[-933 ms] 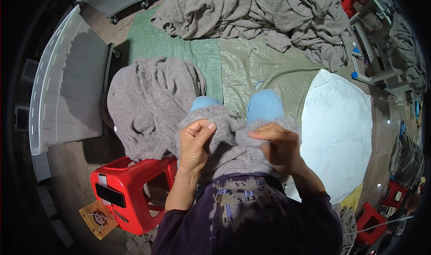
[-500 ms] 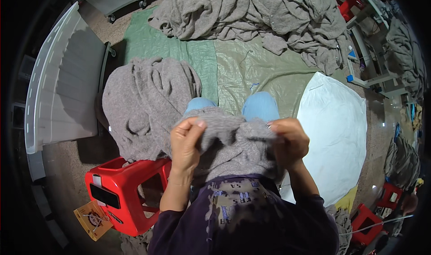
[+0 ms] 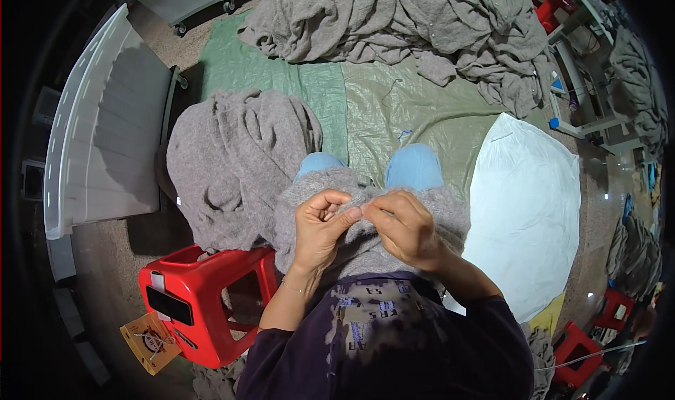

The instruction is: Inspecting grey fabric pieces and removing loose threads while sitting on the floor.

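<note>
A soft grey-brown knitted piece (image 3: 443, 213) lies across my lap, over blue trouser legs. My left hand (image 3: 320, 227) is closed in a pinch on a raised part of the knit. Right beside it, my right hand (image 3: 408, 227) pinches the same knit, its fingertips meeting those of the left. Whether something small sits between the fingertips cannot be made out. Left of my knees, a heap of the same grey knitwear (image 3: 239, 161) sits close against the piece on my lap.
A red stool (image 3: 204, 280) at my left bears a black phone (image 3: 171, 306); a yellow-orange packet (image 3: 151, 344) hangs at its side. A white sheet (image 3: 524, 210) lies to my right. Beyond the green tarp (image 3: 274, 90) is a large knitwear pile (image 3: 408, 20). A wheeled white bin (image 3: 105, 132) stands left.
My hands were apart, with the knit stretched between them. Now they have come together, the right moving left, and their fingertips meet on the knit.
</note>
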`<state>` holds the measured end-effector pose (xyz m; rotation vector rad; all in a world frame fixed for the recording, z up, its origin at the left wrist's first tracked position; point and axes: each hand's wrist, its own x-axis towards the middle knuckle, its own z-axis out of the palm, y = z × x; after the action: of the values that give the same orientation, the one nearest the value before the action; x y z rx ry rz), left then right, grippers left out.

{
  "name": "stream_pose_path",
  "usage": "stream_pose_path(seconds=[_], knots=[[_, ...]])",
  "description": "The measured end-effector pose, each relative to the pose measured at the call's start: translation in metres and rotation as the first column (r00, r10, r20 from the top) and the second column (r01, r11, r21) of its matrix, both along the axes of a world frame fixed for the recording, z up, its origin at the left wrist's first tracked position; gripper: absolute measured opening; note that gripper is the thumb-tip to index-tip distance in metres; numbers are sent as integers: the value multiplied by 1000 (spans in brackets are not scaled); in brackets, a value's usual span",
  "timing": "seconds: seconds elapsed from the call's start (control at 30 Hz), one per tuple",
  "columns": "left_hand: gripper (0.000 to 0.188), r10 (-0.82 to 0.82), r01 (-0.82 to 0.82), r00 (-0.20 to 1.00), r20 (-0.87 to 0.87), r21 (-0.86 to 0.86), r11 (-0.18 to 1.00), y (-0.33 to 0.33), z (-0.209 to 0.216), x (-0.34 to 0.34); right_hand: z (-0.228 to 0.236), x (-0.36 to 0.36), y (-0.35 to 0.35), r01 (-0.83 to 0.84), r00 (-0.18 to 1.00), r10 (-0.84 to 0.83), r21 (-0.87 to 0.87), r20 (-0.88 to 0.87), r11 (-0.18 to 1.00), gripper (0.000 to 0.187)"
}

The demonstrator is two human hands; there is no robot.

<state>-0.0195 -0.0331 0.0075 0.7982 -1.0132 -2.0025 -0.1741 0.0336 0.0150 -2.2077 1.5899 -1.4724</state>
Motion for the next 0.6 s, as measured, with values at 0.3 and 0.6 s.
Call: stream_pose_path(seconds=[0.3, 0.6], knots=[[13, -105, 215, 959, 264, -430, 877, -2, 2, 13, 29, -35, -15, -518, 832, 226, 563, 507, 644, 31], [12, -72, 177, 966, 247, -433, 884, -4, -4, 18, 24, -28, -11, -422, 905, 378, 541, 198, 727, 19]])
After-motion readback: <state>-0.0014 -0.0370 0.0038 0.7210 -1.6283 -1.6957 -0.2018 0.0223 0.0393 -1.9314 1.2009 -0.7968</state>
